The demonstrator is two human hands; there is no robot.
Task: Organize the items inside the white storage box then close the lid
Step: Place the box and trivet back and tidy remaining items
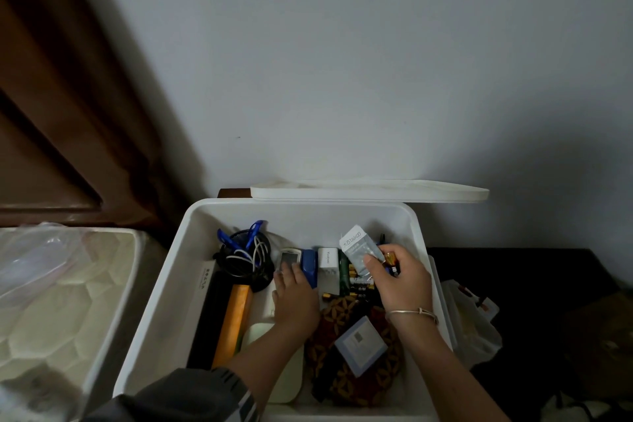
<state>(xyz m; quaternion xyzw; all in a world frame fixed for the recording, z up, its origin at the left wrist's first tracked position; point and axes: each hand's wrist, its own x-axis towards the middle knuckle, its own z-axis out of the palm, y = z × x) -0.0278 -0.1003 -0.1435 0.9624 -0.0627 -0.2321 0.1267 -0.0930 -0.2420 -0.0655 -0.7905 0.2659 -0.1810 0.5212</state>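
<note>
Sorting step: in the white storage box (171, 271), right hand (402, 284) pinches a sachet (356, 248), left hand (295, 300) rests open-fingered on a handset (287, 259); next, probably tuck both neatly, then lower the lid (370, 190).

The near rim of the white storage box (164, 284) is hidden behind a grey sleeve (191, 394) and cut off by the bottom edge. The right hand (404, 284) covers most of what it holds with the white packet (356, 247), and the left hand (296, 301) hides the blue device's (308, 264) lower part. Things on the dark surface (548, 284) at right are too dim to tell.
</note>
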